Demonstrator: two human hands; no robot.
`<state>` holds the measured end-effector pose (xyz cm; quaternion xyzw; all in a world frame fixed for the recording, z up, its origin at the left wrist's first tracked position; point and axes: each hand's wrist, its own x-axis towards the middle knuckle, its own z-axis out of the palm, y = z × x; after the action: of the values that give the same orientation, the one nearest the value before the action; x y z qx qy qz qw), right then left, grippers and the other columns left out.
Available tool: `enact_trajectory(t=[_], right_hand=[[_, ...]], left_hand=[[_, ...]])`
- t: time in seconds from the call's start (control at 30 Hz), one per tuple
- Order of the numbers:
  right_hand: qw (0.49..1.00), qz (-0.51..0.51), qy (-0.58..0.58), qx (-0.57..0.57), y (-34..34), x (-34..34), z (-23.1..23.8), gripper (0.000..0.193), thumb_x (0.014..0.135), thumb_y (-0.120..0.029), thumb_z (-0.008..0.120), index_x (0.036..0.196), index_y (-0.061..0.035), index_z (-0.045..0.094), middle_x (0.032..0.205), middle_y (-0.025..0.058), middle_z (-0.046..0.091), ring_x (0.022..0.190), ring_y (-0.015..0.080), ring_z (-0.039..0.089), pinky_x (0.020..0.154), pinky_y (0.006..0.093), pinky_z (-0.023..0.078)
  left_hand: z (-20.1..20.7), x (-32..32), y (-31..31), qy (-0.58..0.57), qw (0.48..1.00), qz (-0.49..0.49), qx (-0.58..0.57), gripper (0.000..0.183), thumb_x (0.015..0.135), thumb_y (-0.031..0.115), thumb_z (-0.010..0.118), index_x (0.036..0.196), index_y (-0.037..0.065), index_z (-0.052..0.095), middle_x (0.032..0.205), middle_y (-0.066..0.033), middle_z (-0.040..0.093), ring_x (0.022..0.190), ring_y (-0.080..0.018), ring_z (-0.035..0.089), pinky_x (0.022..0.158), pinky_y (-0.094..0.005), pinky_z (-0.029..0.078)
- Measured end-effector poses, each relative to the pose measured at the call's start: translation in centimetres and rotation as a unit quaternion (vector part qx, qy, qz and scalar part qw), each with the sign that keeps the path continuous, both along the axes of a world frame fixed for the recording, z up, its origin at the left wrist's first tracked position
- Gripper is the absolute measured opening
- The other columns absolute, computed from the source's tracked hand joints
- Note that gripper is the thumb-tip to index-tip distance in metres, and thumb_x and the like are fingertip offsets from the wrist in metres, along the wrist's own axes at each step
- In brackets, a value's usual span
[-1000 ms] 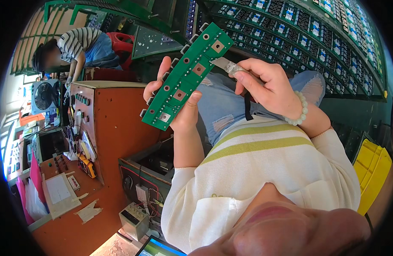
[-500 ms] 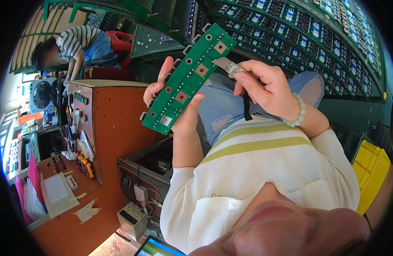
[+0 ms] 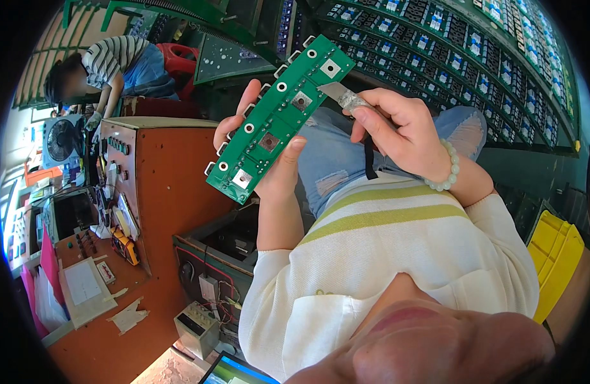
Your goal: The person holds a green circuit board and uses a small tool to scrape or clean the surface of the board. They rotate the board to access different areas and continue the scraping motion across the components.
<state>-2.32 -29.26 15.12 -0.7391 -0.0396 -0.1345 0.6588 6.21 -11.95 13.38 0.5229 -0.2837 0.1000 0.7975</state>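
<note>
A long green circuit board (image 3: 283, 119) is tilted in front of me, with square silver pads, ringed holes and metal loops along its left edge. My left hand (image 3: 279, 168) grips it from below, fingers behind the left edge and thumb on the right edge. In my right hand (image 3: 400, 125) is a utility knife (image 3: 346, 99), its handle partly wrapped in something whitish and mostly hidden in my fist. The knife's blade points left, at the board's right edge near the upper pads; whether it touches the board I cannot tell.
Racks of many circuit boards (image 3: 429, 51) fill the far right. An orange-brown wooden cabinet (image 3: 173, 173) stands at the left, with a yellow meter (image 3: 124, 248) beside it. A co-worker in a striped shirt (image 3: 112, 61) bends over at the far left. A yellow plastic piece (image 3: 556, 259) lies right.
The board has turned slightly in my left hand, its lower end shifting left, and its pads and rings now catch the light. The knife and my right hand have barely moved.
</note>
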Motion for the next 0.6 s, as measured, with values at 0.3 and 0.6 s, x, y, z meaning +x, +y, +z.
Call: enact_trajectory(t=[0.3,0.6], right_hand=[[0.999,0.001,-0.014,-0.031,-0.02,0.2,-0.04,0.017,0.094,-0.011,0.051,0.103,0.0005,0.06,0.069,0.0027,0.064,0.047,0.0016,0.046,0.042,0.0174,0.035],[0.999,-0.031,0.008,0.008,-0.17,0.13,0.38,0.015,0.09,-0.011,0.058,0.098,0.0008,0.062,0.069,0.0059,0.064,0.054,0.007,0.055,0.048,0.0201,0.041]], left_hand=[[0.1,-0.1,-0.44,0.046,0.998,-0.035,-0.037,0.073,0.067,0.013,0.082,0.122,0.017,0.033,0.135,-0.0242,0.039,0.117,-0.0282,0.049,0.084,-0.0442,0.055],[0.11,-0.08,-0.27,0.099,0.991,-0.065,-0.065,0.072,0.068,0.011,0.081,0.123,0.016,0.034,0.136,-0.0233,0.038,0.118,-0.029,0.049,0.083,-0.0437,0.055]])
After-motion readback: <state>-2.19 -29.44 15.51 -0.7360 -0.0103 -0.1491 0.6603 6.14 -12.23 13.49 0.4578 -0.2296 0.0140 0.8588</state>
